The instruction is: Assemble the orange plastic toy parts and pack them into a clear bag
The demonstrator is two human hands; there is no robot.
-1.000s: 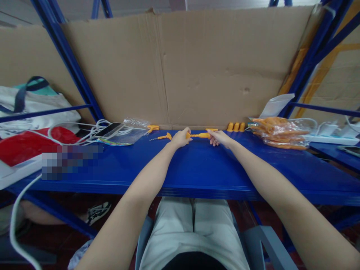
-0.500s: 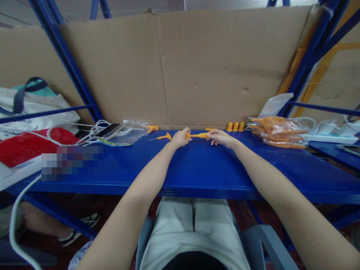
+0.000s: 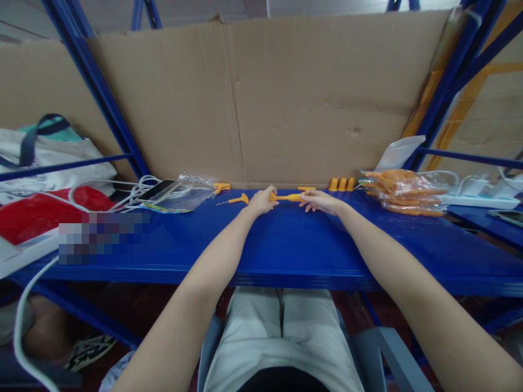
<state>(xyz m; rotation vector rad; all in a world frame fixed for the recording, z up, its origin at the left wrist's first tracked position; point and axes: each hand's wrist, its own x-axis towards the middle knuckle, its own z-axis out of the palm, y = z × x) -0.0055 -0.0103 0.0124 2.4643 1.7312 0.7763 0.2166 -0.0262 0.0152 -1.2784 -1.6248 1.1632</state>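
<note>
Between my two hands, just above the far part of the blue table (image 3: 294,239), lies an orange plastic corkscrew (image 3: 289,197) with a ridged shaft, held sideways. My left hand (image 3: 261,201) is closed round its left end and hides it. The fingers of my right hand (image 3: 321,201) pinch its smooth right end. Left of my left hand, another orange corkscrew (image 3: 239,200) shows a bare metal spiral. Behind it is one more orange corkscrew (image 3: 222,187). An orange piece (image 3: 306,189) rests behind my right hand, near several small orange caps (image 3: 342,184).
A clear bag of orange parts (image 3: 404,190) sits at the right. At the left are a phone (image 3: 157,189), white cables (image 3: 134,190), plastic bags and a red item (image 3: 53,212). Cardboard (image 3: 327,98) closes off the back. A co-worker's foot (image 3: 92,348) shows lower left.
Both my hands keep hold of the corkscrew in nearly the same place, with only a slight shift of the right fingers. The co-worker's foot has moved left and down.
</note>
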